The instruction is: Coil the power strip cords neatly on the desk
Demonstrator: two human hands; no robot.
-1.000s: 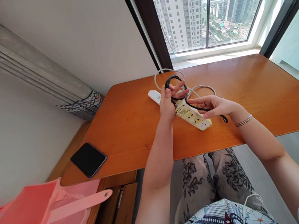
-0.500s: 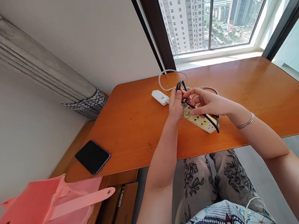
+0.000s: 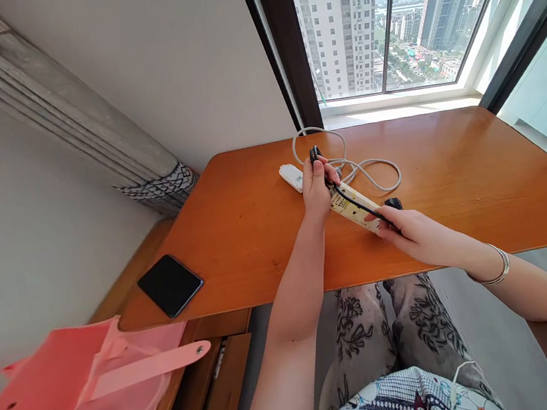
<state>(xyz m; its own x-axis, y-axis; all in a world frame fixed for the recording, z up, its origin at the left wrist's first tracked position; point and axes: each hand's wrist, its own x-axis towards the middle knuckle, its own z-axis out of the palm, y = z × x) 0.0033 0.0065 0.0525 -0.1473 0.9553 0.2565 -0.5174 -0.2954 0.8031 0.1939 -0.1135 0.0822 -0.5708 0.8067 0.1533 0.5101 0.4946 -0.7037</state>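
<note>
The left hand [image 3: 318, 184] is curled around the gathered loops of a black cord [image 3: 353, 201], a bit of which sticks up above its fingers. The right hand [image 3: 410, 230] has its thumb and fingers pinched together on the cord farther along, so a length runs fairly straight between the two hands, slanting down toward the right over the strip [image 3: 348, 210]. The strip, cream with dark sockets, lies on the table [image 3: 237, 236] under the cord, its far end partly hidden by the left hand. A black plug [image 3: 394, 204] shows just beyond the right fingers. Behind the hands, a pale cable [image 3: 373, 162] lies in loose loops; a white adapter [image 3: 291, 177] sits just beside the left hand. A phone [image 3: 170, 286] lies well apart, near the table's left edge.
</note>
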